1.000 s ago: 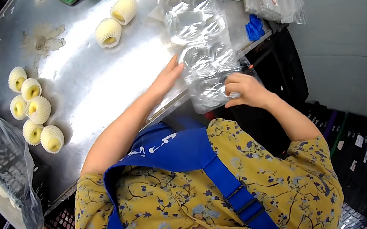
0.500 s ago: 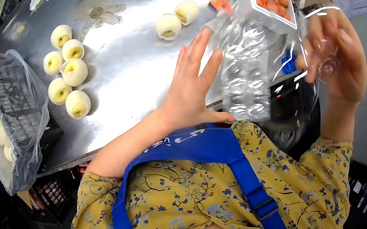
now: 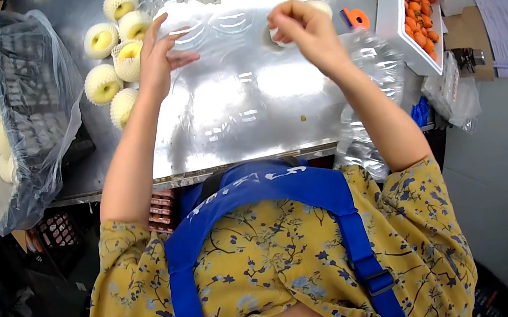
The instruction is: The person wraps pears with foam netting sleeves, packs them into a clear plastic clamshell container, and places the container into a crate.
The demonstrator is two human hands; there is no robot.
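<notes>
Fruit (image 3: 103, 84) in foam nets occupies the frame's upper left, beside your left hand (image 3: 157, 63), fingers spread. The clear plastic tray (image 3: 210, 27) is at upper centre, between your hands, its long axis running top to bottom. Your right hand (image 3: 312, 34), upper right of centre, has curled fingers; any pinched item cannot be determined.
</notes>
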